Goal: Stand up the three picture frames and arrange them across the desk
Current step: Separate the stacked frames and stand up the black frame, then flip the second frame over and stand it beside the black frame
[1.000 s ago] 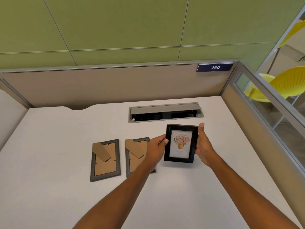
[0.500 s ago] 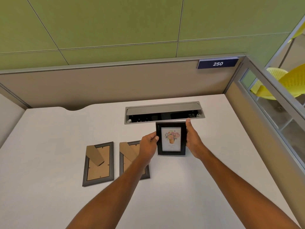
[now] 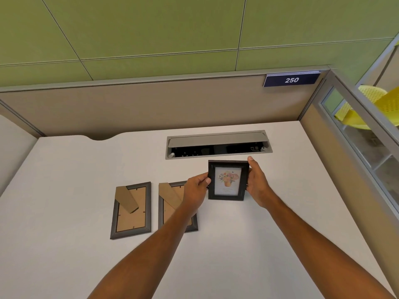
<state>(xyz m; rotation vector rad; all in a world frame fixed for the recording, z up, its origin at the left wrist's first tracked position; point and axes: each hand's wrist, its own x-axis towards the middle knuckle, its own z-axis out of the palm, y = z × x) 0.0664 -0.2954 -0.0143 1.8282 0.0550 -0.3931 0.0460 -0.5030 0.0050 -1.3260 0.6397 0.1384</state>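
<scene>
A black picture frame (image 3: 227, 180) with a flower print faces me, upright, just in front of the cable tray. My left hand (image 3: 195, 189) grips its left edge and my right hand (image 3: 257, 183) grips its right edge. Whether its bottom edge touches the white desk (image 3: 64, 169) I cannot tell. Two grey frames lie face down with their cardboard stands showing: one at the left (image 3: 130, 210), the other (image 3: 170, 203) beside it, partly hidden under my left forearm.
An open cable tray (image 3: 218, 144) is sunk into the desk behind the held frame. Beige partition walls (image 3: 151, 106) close the desk at the back and right. A blue "250" sign (image 3: 291, 80) hangs on the back partition. Yellow chairs (image 3: 371, 104) stand beyond the glass.
Both hands carried the black frame away from me toward the cable tray and tipped it more upright. The two grey frames have not moved.
</scene>
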